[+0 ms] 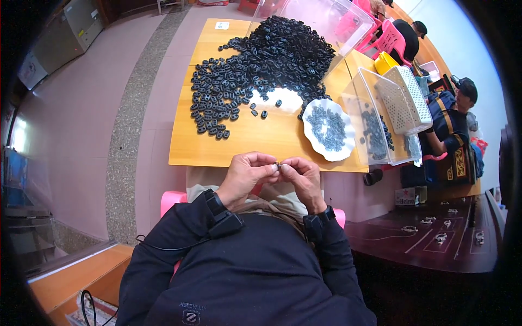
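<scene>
My left hand (249,175) and my right hand (302,178) meet just off the table's near edge, thumbs and fingertips pinched together. Between them is a small dark piece (278,165), mostly covered by the fingers; its kind cannot be made out. Beyond them on the wooden table (244,152) spreads a large heap of small black oval pieces with two holes (272,60), thinning out toward the left. A few of these lie loose near the middle. To the right of the heap, a white scalloped dish (308,133) holds many tiny greyish pieces.
Right of the dish stand a clear plastic bin (356,92) with small parts in it and a white perforated basket (405,98). A larger clear bin (348,22) is behind the heap. Co-workers sit at the far right, one in a dark cap (466,89). A dark panel with metal fittings (391,233) lies at right.
</scene>
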A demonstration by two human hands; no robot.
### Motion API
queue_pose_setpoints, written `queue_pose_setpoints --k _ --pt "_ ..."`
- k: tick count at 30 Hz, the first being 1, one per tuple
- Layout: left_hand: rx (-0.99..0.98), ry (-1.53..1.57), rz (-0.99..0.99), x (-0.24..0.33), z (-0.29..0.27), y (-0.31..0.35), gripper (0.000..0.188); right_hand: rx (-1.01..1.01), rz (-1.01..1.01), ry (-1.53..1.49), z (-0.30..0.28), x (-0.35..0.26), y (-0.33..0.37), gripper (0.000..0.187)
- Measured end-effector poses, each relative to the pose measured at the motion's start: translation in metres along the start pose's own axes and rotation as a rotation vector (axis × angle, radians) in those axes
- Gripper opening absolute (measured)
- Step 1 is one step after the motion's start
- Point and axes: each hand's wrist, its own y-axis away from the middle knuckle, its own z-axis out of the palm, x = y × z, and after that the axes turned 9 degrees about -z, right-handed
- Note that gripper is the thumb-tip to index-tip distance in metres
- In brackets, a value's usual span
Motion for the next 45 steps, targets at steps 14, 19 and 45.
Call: queue_pose_setpoints --k 14,19,45 --pt "0.038 0.02 -0.031 0.0 0.001 0.002 0.013 -0.01 -0.095 0.112 0.003 0.009 0.0 0.011" --pt "0.041 0.025 -0.019 -0.002 -0.001 0.001 0.013 0.003 -0.102 0.07 0.008 0.005 -0.001 0.008" --pt "0.138 0.208 0.099 0.005 -0.011 -0.004 0.011 -0.034 -0.299 1.26 0.032 -0.006 -0.126 0.024"
